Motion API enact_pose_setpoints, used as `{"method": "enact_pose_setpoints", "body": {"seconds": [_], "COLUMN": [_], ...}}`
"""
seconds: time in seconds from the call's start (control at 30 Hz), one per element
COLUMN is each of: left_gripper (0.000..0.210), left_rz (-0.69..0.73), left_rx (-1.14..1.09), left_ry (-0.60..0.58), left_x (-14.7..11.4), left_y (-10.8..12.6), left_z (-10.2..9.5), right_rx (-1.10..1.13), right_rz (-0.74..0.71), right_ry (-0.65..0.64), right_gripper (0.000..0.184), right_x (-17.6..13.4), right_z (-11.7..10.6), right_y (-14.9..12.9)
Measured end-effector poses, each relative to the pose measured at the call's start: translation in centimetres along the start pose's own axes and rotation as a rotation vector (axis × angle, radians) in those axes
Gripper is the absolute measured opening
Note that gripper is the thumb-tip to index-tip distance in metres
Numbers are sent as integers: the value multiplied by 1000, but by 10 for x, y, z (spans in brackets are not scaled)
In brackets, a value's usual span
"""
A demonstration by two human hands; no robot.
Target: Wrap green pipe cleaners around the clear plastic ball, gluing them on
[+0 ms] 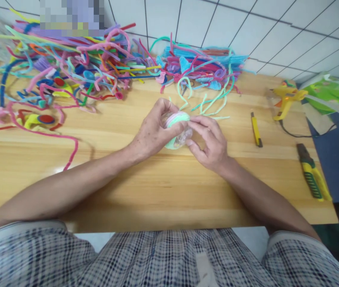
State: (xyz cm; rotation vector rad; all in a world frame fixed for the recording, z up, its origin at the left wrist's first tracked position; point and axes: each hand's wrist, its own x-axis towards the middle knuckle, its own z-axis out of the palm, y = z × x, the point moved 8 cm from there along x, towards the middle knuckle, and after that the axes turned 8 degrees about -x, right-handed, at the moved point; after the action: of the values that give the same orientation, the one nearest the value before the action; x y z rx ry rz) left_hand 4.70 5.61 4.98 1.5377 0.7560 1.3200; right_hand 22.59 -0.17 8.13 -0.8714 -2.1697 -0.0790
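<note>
Both hands meet over the middle of the table on a small clear plastic piece (184, 138), partly wrapped in mint-green and pale pink fuzzy stems. My left hand (155, 133) grips it from the left, thumb laid across the wrapped band. At its right side, my right hand (209, 139) has its fingers closed against the edge, with the fingertips on the green wrapping. The far side of the piece is hidden by the fingers. Just beyond it lie loose mint-green pipe cleaners (214, 103), several of them bent.
Multicoloured pipe cleaners (97, 59) form a large heap at the back left, continuing into bundles (205, 59) against the tiled wall. To the right are a yellow utility knife (255, 129), a yellow glue gun (289, 97) with a cord, and green-yellow pliers (311, 173) near the table's edge.
</note>
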Motion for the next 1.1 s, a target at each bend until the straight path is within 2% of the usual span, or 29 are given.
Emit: {"method": "enact_pose_setpoints", "body": {"seconds": [0.23,0.43,0.8,1.0,1.1], "left_gripper": [47,42,46,41,39], "left_rz": [-21,50,-17,-15,0], "left_rx": [3,82,-2,-17,17], "left_ry": [56,119,69,23,21], "left_x": [-2,-8,-10,-12,-13], "left_y": [-4,-2,-4,-4,-3], "left_z": [3,9,11,9,11], "right_rx": [13,15,24,48,44], "right_rz": [77,102,126,139,139], "right_ry": [-11,67,83,69,93], "right_gripper": [68,62,63,47,45], "right_x": [1,2,2,5,6], "right_z": [3,6,7,4,2], "right_y": [-1,-5,-5,-4,-5]}}
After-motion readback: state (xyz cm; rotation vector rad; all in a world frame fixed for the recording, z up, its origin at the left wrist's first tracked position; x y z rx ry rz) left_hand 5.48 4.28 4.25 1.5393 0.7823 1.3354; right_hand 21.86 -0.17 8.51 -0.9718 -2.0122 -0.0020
